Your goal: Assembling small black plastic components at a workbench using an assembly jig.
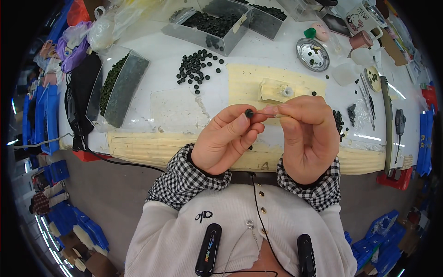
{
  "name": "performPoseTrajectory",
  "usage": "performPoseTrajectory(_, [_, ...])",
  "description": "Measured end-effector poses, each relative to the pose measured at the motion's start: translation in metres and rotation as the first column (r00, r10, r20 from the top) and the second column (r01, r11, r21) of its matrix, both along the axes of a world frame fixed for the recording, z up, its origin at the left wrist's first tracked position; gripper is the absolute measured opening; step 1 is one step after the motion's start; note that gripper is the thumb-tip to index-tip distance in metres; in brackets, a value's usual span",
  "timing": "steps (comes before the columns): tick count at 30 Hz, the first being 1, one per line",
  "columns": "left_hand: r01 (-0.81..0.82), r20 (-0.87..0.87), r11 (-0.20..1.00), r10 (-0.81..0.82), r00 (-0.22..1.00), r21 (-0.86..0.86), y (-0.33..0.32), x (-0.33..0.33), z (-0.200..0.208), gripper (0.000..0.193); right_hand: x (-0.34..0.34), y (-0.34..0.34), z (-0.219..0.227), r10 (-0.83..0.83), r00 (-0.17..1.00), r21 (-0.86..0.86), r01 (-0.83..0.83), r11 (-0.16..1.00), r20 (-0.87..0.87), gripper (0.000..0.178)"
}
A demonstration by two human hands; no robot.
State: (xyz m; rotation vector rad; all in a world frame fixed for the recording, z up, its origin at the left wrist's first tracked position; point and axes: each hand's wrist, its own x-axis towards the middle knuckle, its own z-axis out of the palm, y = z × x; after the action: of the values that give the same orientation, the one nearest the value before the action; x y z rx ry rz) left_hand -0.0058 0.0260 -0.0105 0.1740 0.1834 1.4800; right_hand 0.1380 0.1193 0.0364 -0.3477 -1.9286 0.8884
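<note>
Between the thumb and fingers of my left hand (pixel 224 141) is a small dark green round piece (pixel 249 113) with a notched edge. My right hand (pixel 311 134) pinches a thin pinkish stick-like tool (pixel 265 114), whose tip meets or nearly meets the piece; I cannot tell whether it goes in. Both hands are above the table's near edge. Just beyond them, a tape-covered block (pixel 271 93) carries a short white tube (pixel 288 91). A scatter of small dark round pieces (pixel 196 69) lies past my left hand.
A clear box (pixel 131 92) with green pieces stands at left, a larger clear box (pixel 184 33) with dark pieces at the back. At right are a round metal dish (pixel 301 53), tweezers (pixel 368 99), more dark pieces (pixel 339 122) and a mug (pixel 362 21). Yellowish tape (pixel 138 144) lines the near edge.
</note>
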Motion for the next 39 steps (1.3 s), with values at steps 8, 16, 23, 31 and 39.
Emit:
performPoseTrajectory(8, [0.002,0.018,1.000,-0.002,1.000,-0.014,-0.002,-0.001,-0.004,0.023,-0.001,-0.002,0.000,-0.016,1.000,0.024,0.016,1.000,0.002,0.013])
performPoseTrajectory(16, [-0.062,-0.050,0.998,0.060,0.997,-0.029,-0.002,-0.002,-0.005,0.022,0.009,0.009,-0.002,-0.339,0.941,0.006,0.339,0.941,-0.009,0.007])
performPoseTrajectory(23, [-0.377,-0.482,0.926,0.338,0.809,0.016,-0.002,0.003,0.002,0.018,0.010,0.024,0.000,-0.522,0.828,0.357,0.433,0.828,0.206,0.012])
performPoseTrajectory(31, [-0.475,-0.665,0.875,0.410,0.624,0.094,-0.003,0.005,0.006,0.016,0.007,0.017,0.003,-0.529,0.807,0.381,0.417,0.825,0.262,0.019])
performPoseTrajectory(39, [-0.493,-0.749,0.858,0.419,0.513,0.142,-0.005,0.006,0.011,0.017,0.006,-0.011,0.004,-0.049,0.957,0.034,0.041,0.999,0.286,0.033])
